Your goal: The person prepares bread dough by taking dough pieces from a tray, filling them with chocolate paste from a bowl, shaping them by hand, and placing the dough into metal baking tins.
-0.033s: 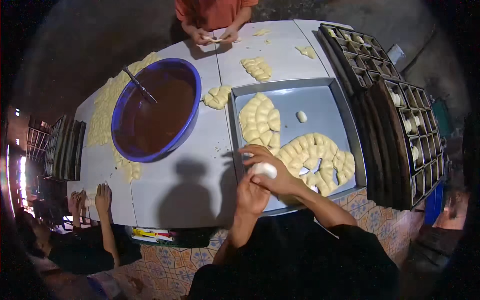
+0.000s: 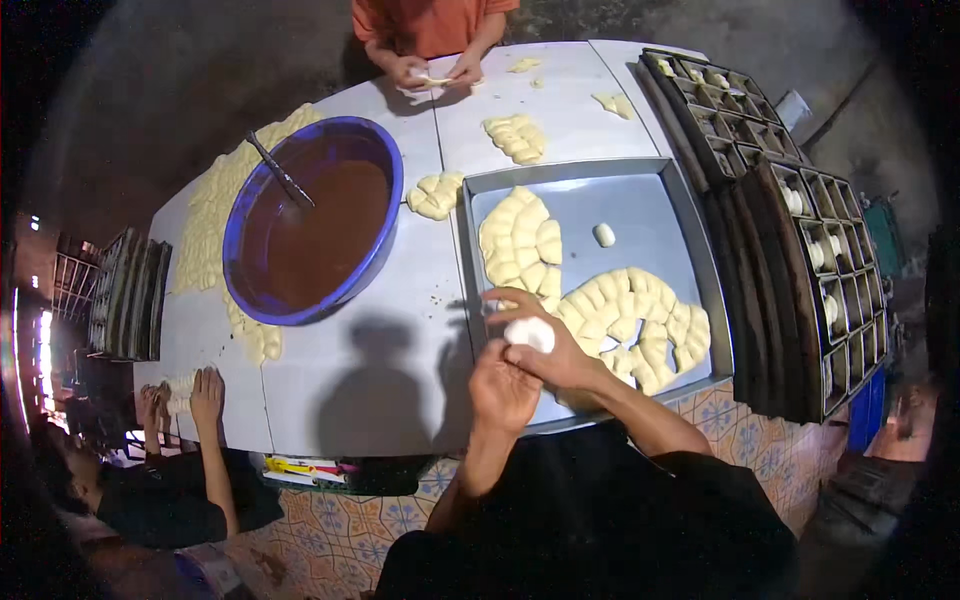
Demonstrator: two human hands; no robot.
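Observation:
My left hand (image 2: 500,392) and my right hand (image 2: 560,352) meet over the near edge of a grey metal tray (image 2: 640,200). Between them they hold a round white dough ball (image 2: 530,333): the right fingers curl over it and the left hand cups it from below. On the tray lie two clusters of pale yellow dough pieces, one on the left (image 2: 520,240) and one just right of my hands (image 2: 635,315). A single small dough ball (image 2: 603,235) lies apart from both.
A blue bowl (image 2: 392,170) of brown filling with a spoon (image 2: 280,172) stands to the left. Loose dough pieces (image 2: 515,135) lie on the white table (image 2: 390,360). Dark baking moulds (image 2: 800,250) are stacked at the right. A person in orange (image 2: 430,25) works opposite, another person's hands (image 2: 205,395) at the left.

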